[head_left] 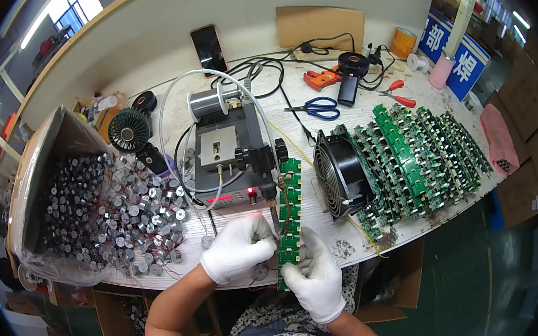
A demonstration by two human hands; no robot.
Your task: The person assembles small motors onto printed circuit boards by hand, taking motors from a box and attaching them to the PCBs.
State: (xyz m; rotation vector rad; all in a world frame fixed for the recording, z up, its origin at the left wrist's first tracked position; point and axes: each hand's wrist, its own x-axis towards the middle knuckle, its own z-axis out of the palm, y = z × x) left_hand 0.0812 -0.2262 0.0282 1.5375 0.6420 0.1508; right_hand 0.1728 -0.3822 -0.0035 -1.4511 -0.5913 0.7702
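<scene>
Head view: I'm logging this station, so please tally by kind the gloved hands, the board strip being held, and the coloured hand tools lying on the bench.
Gloved left hand and right hand: 2
Green board strip: 1
Blue-handled scissors: 1
Red-handled pliers: 1
Orange hand tool: 1
Total: 6
</scene>
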